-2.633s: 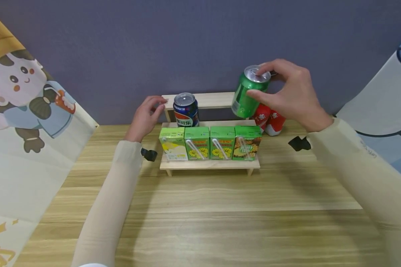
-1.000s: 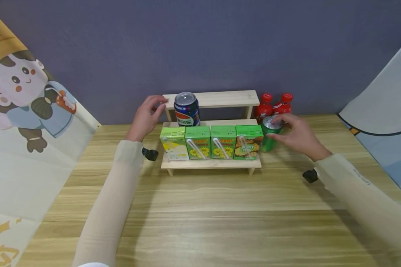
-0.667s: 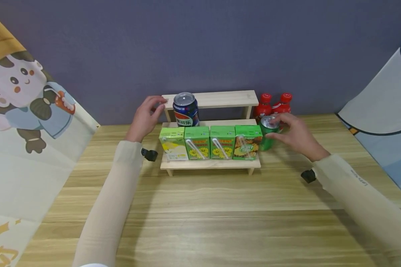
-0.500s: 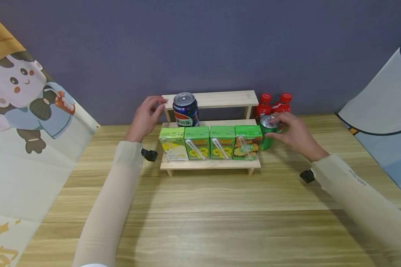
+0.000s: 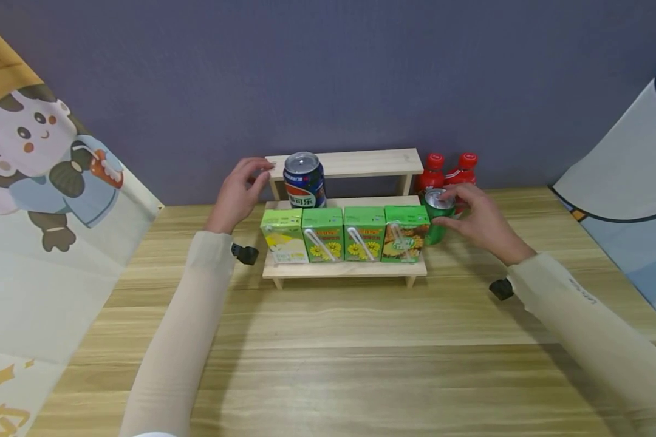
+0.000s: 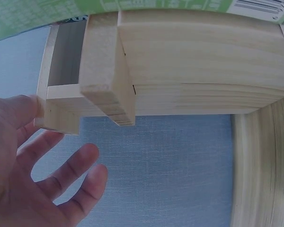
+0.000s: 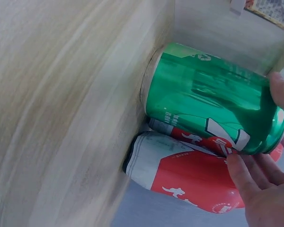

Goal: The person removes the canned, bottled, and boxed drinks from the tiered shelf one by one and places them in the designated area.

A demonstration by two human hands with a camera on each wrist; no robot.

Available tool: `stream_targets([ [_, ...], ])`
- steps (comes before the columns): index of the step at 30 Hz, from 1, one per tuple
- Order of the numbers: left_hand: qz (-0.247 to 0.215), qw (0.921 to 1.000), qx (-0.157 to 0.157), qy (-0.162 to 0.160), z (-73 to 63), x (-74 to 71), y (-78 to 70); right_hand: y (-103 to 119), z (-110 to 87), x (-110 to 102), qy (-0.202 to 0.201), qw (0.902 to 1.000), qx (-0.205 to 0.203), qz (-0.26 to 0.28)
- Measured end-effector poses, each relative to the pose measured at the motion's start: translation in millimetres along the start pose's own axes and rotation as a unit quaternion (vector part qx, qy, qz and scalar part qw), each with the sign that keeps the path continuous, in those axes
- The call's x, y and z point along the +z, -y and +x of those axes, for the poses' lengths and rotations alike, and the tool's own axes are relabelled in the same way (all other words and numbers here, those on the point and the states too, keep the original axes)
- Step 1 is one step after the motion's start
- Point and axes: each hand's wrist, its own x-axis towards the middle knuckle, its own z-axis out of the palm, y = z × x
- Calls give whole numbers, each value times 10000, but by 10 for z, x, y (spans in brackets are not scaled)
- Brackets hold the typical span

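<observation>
The right hand [image 5: 478,221] is gripping the green can [image 7: 203,94] near its top, thumb on the near side and fingers on the far side, a hold probably leaving the base free to meet the table [image 5: 361,340]. The can is apparently standing upright just right of the shelf [image 5: 366,162], nearer than the red bottles [image 5: 433,173]. The left hand [image 5: 237,191] is resting relaxed fingers against the upper tier's left end, gripping nothing, perhaps steadying it. The blue can [image 5: 304,184] is standing behind the row of juice boxes [image 5: 324,237], likely so its label is showing above them.
</observation>
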Motion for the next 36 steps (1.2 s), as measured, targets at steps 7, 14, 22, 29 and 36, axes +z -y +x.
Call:
stream_targets([
  [7,-28,10000,4,-22,-6,-1,-11,66,7,-82,-111,9996,-126,217],
  [14,1,10000,-10,-23,-6,-6,-9,201,53,-200,-184,9993,-292,131],
  [22,13,10000,-5,-15,-11,-9,-16,378,117,-320,-31,9997,-239,34],
  [29,20,10000,10,-23,-20,-17,-23,525,197,-390,-110,9987,-503,-59],
  [36,14,10000,53,-20,-29,-25,-32,686,264,-431,-56,9980,-632,29],
])
